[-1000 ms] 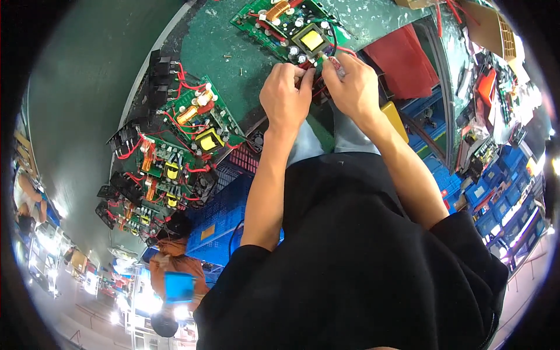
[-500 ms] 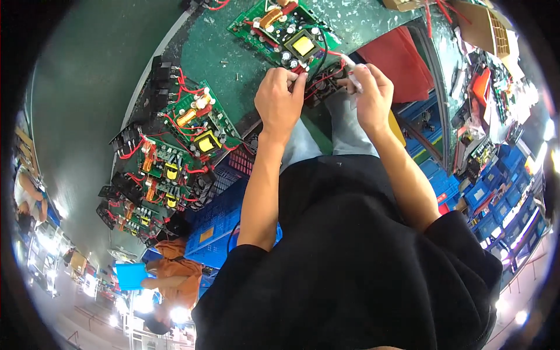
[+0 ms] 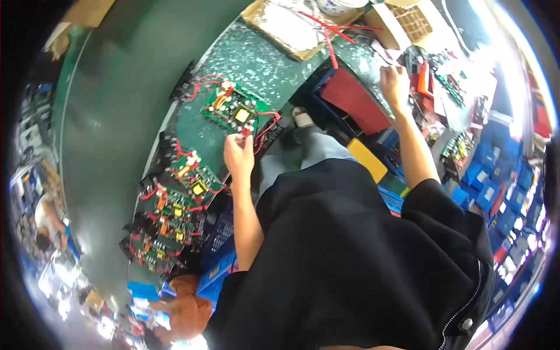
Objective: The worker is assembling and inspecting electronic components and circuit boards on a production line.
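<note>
A green circuit board [image 3: 236, 109] with a yellow-topped transformer and red wires lies on the green worktable. My left hand [image 3: 239, 156] is closed at its near edge, thumb and fingertips pinching by a small red part there. Red wires [image 3: 269, 119] loop off the board's right side. Out to the right, my right hand [image 3: 395, 87] is closed with its fingers curled, over the table beside a spread of small parts. What it holds, if anything, is too small to make out.
Several similar boards [image 3: 178, 213] line the left table edge. A shallow cardboard tray [image 3: 303, 55], red sticks [image 3: 329, 28] and an open divided carton [image 3: 402, 26] stand at the back. A red sheet [image 3: 356, 102] covers a bin; blue bins [image 3: 487, 186] stand right. Another person [image 3: 189, 297] is lower left.
My right hand has moved away from the board to the right, and the whitish tool it held no longer shows clearly. My left hand stays at the board's edge. The view has shifted.
</note>
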`<state>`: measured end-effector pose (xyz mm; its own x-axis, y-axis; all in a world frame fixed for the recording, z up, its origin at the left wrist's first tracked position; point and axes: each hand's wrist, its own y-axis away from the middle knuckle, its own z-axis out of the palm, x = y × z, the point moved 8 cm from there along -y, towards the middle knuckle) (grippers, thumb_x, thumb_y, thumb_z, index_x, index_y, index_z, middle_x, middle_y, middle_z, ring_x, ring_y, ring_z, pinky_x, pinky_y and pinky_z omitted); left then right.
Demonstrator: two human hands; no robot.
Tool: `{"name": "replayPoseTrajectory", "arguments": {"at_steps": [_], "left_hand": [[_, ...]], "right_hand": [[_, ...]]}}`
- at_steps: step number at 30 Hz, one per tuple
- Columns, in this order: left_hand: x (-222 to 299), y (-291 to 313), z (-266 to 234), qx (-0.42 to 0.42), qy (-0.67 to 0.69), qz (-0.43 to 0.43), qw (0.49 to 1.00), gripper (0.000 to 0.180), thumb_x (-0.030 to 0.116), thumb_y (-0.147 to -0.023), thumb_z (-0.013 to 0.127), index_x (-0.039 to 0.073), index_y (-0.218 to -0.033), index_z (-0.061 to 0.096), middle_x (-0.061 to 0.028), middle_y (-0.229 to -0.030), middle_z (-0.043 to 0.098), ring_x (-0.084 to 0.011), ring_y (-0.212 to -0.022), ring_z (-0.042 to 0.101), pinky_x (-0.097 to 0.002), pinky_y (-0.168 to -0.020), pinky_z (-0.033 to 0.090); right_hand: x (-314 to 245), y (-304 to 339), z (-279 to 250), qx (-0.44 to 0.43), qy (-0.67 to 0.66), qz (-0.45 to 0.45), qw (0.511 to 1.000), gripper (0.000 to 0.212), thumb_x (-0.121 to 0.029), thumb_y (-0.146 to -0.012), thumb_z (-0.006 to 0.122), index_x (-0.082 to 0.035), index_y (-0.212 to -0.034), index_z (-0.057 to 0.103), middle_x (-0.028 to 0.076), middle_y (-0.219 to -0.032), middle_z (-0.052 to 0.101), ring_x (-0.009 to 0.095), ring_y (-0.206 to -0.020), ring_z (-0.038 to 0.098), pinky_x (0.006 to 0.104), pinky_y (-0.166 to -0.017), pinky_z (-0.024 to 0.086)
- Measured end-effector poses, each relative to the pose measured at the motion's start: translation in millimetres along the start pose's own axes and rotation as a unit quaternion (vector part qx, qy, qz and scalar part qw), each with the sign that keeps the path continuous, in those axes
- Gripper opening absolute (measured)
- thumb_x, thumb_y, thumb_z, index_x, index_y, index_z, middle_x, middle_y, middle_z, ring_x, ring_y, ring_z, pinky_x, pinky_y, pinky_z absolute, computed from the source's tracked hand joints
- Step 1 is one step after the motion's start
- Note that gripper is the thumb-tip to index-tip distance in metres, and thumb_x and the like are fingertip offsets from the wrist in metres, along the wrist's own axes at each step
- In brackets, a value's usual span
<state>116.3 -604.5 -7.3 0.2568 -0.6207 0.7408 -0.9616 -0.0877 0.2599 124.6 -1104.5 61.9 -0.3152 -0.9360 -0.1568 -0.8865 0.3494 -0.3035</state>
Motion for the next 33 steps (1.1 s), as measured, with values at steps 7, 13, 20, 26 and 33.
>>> {"name": "replayPoseTrajectory", "arguments": {"at_steps": [7, 13, 20, 26, 33], "left_hand": [[-15.2, -9.0, 4.2, 0.086, 0.008, -0.034, 0.996, 0.032, 0.027, -0.083, 0.071, -0.002, -0.089, 0.059, -0.0148, -0.08, 0.064, -0.0258, -0.071, 0.062, -0.0373, -0.072, 0.049], [9.0, -30.8, -25.9, 0.225, -0.071, 0.02, 0.972, 0.039, 0.03, -0.087, 0.062, -0.006, -0.101, 0.054, -0.0196, -0.091, 0.06, -0.0362, -0.086, 0.058, -0.0433, -0.082, 0.045], [-32.4, -65.3, -20.4, 0.042, -0.003, -0.188, 0.981, 0.05, 0.033, -0.078, 0.073, -0.006, -0.105, 0.057, -0.0181, -0.091, 0.066, -0.0303, -0.083, 0.064, -0.04, -0.077, 0.049], [-63.2, -56.7, -6.4, 0.07, 0.113, -0.189, 0.973, 0.053, 0.03, -0.074, 0.078, -0.006, -0.107, 0.056, -0.0161, -0.096, 0.066, -0.0273, -0.088, 0.065, -0.0368, -0.083, 0.049], [-52.8, -55.0, -11.3, 0.064, 0.122, -0.183, 0.973, 0.054, 0.027, -0.074, 0.079, -0.007, -0.107, 0.054, -0.0169, -0.097, 0.066, -0.0267, -0.088, 0.065, -0.0359, -0.082, 0.049]], "right_hand": [[-47.0, 7.4, -16.6, 0.058, -0.094, 0.046, 0.993, 0.024, -0.018, -0.086, 0.064, -0.004, -0.105, 0.061, 0.02, -0.1, 0.06, 0.036, -0.094, 0.058, 0.045, -0.083, 0.046], [-191.8, 62.2, 45.6, -0.311, -0.459, 0.062, 0.83, 0.022, -0.022, -0.086, 0.063, -0.001, -0.092, 0.066, 0.017, -0.083, 0.068, 0.027, -0.078, 0.067, 0.0355, -0.073, 0.052], [-263.7, 37.7, 95.2, -0.329, -0.445, -0.021, 0.833, 0.021, -0.02, -0.085, 0.067, 0.0, -0.092, 0.069, 0.008, -0.078, 0.069, 0.013, -0.072, 0.064, 0.03, -0.067, 0.052], [-281.4, 46.2, 149.4, -0.509, -0.491, 0.078, 0.703, 0.016, -0.016, -0.077, 0.076, -0.004, -0.088, 0.073, 0.003, -0.075, 0.07, 0.01, -0.064, 0.064, 0.0257, -0.063, 0.052], [-285.9, 43.3, 138.0, -0.494, -0.439, 0.025, 0.75, 0.018, -0.019, -0.077, 0.077, -0.004, -0.087, 0.073, 0.005, -0.074, 0.07, 0.011, -0.066, 0.064, 0.0273, -0.065, 0.053]]}}
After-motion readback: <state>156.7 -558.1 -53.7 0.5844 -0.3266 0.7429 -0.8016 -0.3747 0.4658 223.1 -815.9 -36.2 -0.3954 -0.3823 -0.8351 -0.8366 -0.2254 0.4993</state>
